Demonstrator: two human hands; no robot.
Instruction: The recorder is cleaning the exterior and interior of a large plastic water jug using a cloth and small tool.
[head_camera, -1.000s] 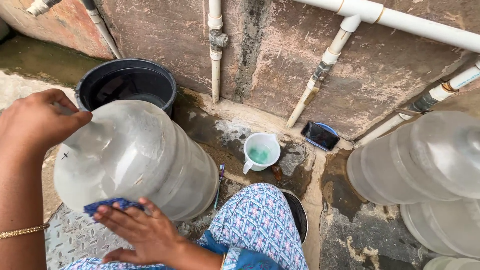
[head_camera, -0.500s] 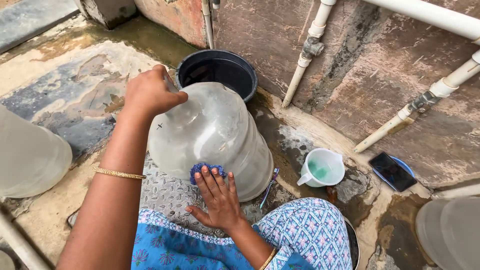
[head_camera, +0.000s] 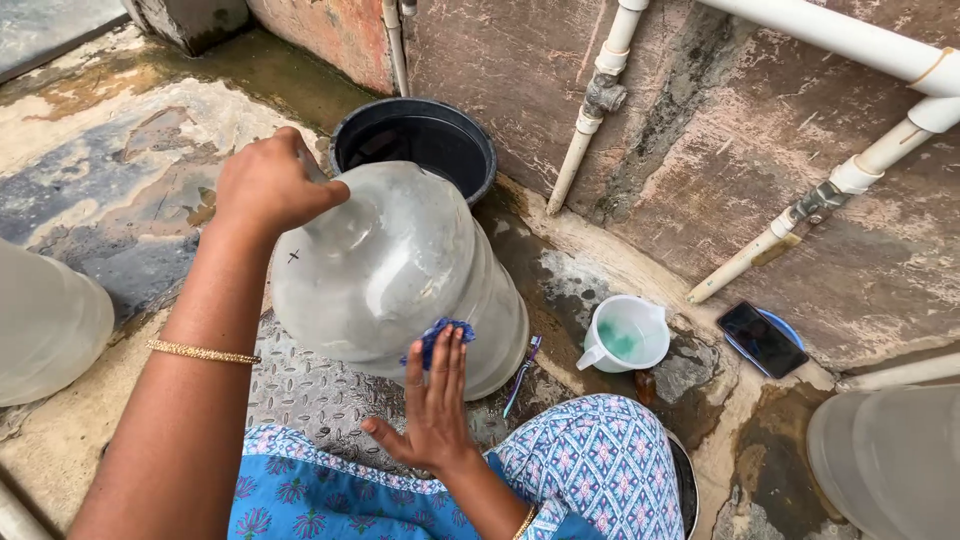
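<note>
our left hand (head_camera: 268, 185) is clamped round the neck of the jug (head_camera: 400, 275), fingers fully closed on it. jug is tilted, base down on the checker plate (head_camera: 300, 385) in front of our knees, just short of the black bucket (head_camera: 415, 140). right hand (head_camera: 432, 405) is flat on the jug's side, fingers nearly straight, pinning a blue scrubber (head_camera: 440, 335) to the wall; no real grip on it, just pressure.

risks as we see them:
- floor looks wet, jug slick and balanced on its edge; if the neck grip slips it could roll toward the bucket.
- scrubber only pressed, not held, so it may slide out.
- white mug (head_camera: 625, 335) w/ green liquid and toothbrush (head_camera: 520, 375) sit just beside the jug, easy to knock.
- phone (head_camera: 760, 338) lies near the mug, splash risk.
</note>
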